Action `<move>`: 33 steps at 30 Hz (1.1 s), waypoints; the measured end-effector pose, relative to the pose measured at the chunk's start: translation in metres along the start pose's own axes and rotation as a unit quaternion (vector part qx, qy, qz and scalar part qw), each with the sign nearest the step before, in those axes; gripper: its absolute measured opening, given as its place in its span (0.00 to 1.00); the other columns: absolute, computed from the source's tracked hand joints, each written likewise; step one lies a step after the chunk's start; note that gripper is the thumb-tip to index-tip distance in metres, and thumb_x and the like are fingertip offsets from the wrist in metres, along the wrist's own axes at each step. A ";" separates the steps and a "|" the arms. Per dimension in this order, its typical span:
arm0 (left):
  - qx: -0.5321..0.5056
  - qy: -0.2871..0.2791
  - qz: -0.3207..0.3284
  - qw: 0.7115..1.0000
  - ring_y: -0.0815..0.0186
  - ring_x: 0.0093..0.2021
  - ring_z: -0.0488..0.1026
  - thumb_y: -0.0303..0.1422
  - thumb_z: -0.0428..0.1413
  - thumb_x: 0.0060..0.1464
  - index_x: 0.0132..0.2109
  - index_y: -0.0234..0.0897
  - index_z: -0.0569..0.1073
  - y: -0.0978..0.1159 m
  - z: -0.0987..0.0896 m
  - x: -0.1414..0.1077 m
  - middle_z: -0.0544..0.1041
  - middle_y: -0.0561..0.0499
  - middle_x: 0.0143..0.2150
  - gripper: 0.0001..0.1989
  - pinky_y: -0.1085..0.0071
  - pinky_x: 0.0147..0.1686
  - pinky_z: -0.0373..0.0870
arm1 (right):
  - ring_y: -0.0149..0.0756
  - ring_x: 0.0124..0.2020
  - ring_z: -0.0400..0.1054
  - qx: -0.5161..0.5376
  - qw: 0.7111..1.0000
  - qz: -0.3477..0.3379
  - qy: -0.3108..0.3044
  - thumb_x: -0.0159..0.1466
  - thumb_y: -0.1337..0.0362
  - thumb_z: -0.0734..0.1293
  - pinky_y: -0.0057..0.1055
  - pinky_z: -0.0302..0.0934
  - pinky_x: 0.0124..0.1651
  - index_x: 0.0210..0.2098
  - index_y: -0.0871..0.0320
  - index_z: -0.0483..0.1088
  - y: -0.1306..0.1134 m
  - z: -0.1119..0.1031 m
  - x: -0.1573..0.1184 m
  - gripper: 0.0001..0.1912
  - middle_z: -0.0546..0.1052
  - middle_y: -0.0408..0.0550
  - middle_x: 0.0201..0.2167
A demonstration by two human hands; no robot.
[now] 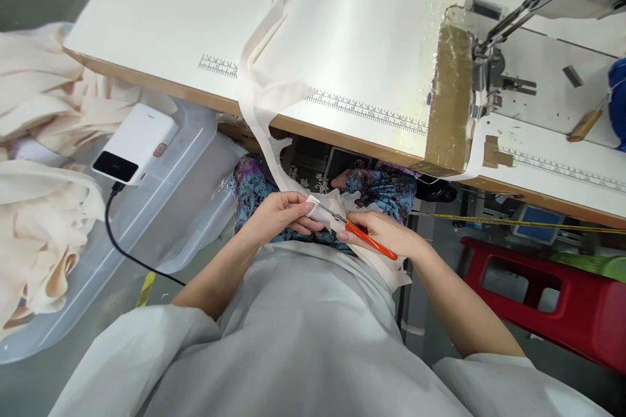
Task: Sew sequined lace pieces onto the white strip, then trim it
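Observation:
My left hand [283,216] pinches the end of a pale cream fabric strip [259,118] over my lap. Small scissors [370,239] with orange-red handles are gripped in my right hand [374,229]. Their metal blades point left and lie against the fabric close to my left fingertips; whether they are cutting cannot be made out. From my lap the strip runs up over the table edge and across the tabletop. More of the fabric hangs below my right hand.
A white worktable [372,26] with printed rulers carries a sewing machine [493,71] at right. Left stands a clear plastic bin [195,143] of cream fabric, with a white power bank [137,143] and black cable on it. A red stool [552,306] is at lower right.

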State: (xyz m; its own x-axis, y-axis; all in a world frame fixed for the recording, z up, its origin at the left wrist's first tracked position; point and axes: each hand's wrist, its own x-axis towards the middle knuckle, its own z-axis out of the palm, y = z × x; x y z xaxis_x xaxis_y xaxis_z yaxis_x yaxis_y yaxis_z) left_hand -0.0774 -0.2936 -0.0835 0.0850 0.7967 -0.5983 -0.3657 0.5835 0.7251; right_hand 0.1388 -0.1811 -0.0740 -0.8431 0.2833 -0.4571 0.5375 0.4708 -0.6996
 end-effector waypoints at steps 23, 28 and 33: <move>-0.009 0.013 0.018 1.000 0.57 0.35 0.83 0.50 0.66 0.45 0.33 0.35 0.71 -0.003 0.003 0.000 0.82 0.47 0.30 0.23 0.71 0.32 0.78 | 0.31 0.19 0.48 -0.071 0.993 0.040 0.081 0.64 0.35 0.56 0.30 0.43 0.25 0.20 0.52 0.50 -0.005 0.012 -0.005 0.31 0.59 0.40 0.16; -0.017 0.010 0.018 1.000 0.57 0.34 0.83 0.49 0.67 0.44 0.32 0.35 0.69 -0.003 0.003 0.001 0.81 0.49 0.28 0.23 0.73 0.30 0.77 | 0.34 0.21 0.56 -0.122 0.989 0.054 0.064 0.65 0.34 0.52 0.31 0.43 0.26 0.23 0.52 0.51 -0.011 0.009 -0.002 0.30 0.65 0.44 0.20; -0.004 0.006 0.008 1.000 0.57 0.35 0.83 0.48 0.66 0.45 0.32 0.35 0.70 -0.001 0.003 -0.001 0.82 0.47 0.30 0.22 0.72 0.31 0.78 | 0.36 0.23 0.60 -0.143 0.987 0.057 0.050 0.66 0.36 0.52 0.31 0.42 0.27 0.24 0.53 0.53 -0.017 0.007 0.001 0.29 0.69 0.47 0.22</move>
State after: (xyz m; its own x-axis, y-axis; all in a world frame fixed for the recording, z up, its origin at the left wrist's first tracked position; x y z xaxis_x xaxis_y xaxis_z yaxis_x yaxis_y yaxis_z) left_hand -0.0745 -0.2946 -0.0827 0.0679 0.8041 -0.5906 -0.3752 0.5691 0.7317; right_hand 0.1284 -0.1943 -0.0664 -0.7822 0.4231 -0.4573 0.6147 0.6440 -0.4555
